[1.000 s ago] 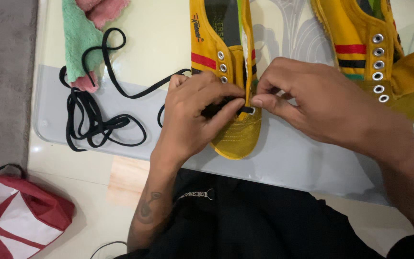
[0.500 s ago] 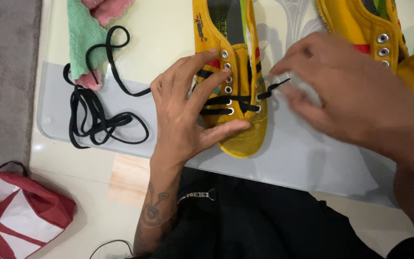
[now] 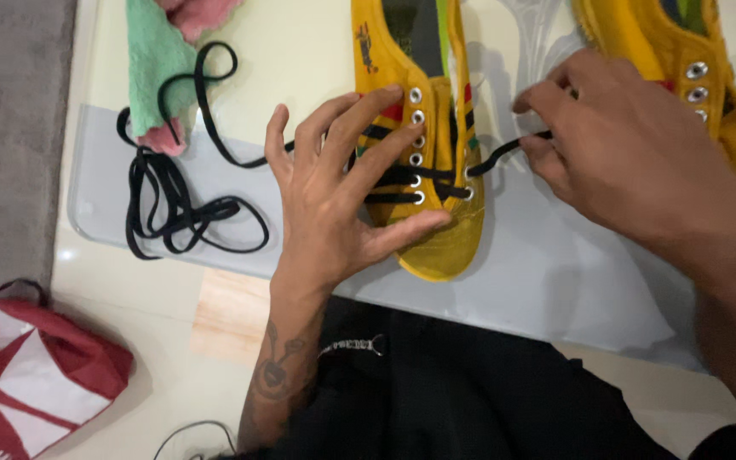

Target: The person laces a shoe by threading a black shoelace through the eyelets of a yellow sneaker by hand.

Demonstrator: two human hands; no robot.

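Since the last frame our left hand (image 3: pixel 334 200) has spread flat-fingered on the yellow canvas shoe (image 3: pixel 423 170); our right hand (image 3: pixel 615 145) fingers pinch the flat black lace (image 3: pixel 496 156), drawn further right.

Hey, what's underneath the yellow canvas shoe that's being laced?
The yellow canvas shoe lies on a pale grey mat, which shows around its toe. The left hand presses on its side, covering part. What lies directly beneath the sole is hidden.

yellow shoe (image 3: pixel 436 230), red-green-black side stripes, silver eyelets | black lace (image 3: pixel 491 158) | second yellow shoe (image 3: pixel 641 43) | green-and-pink cloth (image 3: pixel 151 68) | red-and-white bag (image 3: pixel 27 375) | pale grey mat (image 3: pixel 555 281)
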